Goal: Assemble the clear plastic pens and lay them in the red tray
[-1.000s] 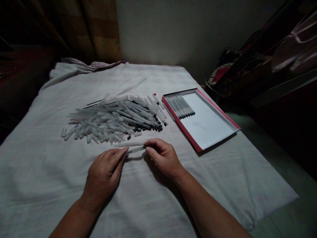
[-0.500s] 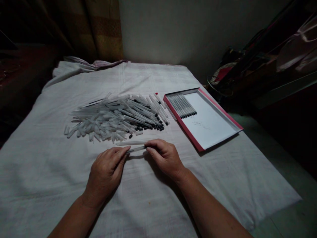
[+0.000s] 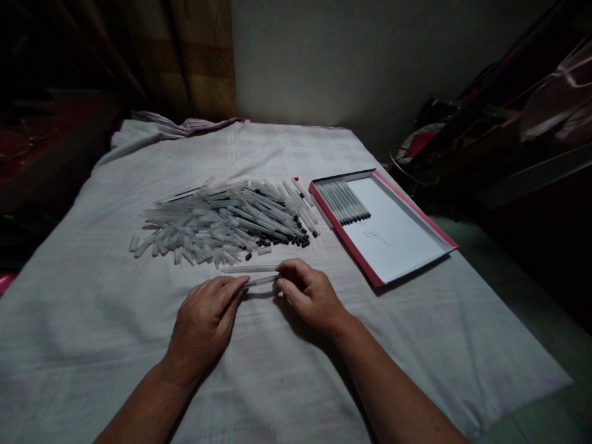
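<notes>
Between my two hands a clear pen lies crosswise, a little above the cloth. My left hand pinches its left end between thumb and fingers. At the other end, the thumb and fingertips of my right hand close on the pen's dark tip. Just beyond it a clear pen barrel lies on the cloth, its right end hidden by my right fingers. Farther back spreads a heap of clear pen parts, with caps toward the front and black plugs at its right.
Right of the heap stands a shallow red-edged box lid. A row of pens with black ends lies in its left back corner. A pale checked cloth covers the table. Behind are a wall and a curtain.
The view has shifted slightly, so everything appears a little farther right and lower. Both hands keep nearly the same hold on the pen.
</notes>
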Demonstrator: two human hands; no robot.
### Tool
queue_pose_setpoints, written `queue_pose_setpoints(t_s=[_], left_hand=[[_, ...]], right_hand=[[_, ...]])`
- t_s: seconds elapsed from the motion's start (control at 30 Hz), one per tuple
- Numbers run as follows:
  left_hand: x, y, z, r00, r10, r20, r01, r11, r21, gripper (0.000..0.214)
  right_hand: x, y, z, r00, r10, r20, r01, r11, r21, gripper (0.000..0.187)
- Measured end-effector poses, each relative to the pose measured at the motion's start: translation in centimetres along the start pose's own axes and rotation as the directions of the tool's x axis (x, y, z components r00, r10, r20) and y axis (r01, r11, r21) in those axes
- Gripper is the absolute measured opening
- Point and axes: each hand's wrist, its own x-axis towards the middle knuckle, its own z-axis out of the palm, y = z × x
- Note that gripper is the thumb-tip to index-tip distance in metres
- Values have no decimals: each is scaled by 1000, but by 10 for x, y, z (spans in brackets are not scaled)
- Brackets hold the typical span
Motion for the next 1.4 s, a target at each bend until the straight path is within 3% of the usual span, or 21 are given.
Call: queue_pose_setpoints(t_s=[0.1,0.23,0.33,0.5,1.4], left_hand=[[-1,0,0,1000,3,-7,-3,1000,0,24],[-1,0,0,1000,17,-8,-17,1000,11,24],[0,0,0,1000,11,1,-11,1000,16,24],[0,0,0,1000,-5,7,5,1000,6,25],[-2,-1,1,1000,5,9,-5,1000,12,25]], right_hand=[[1,0,0,999,-36,-7,35,999,-18,11],[2,-1,-1,1000,-24,4,24,998,-65,27],[2,-1,-2,1000,5,14,-4,1000,-29,14],[1,2,-2,999,20,36,-20,1000,17,8],[1,2,-5,998,-59,26,61,996,-64,12]])
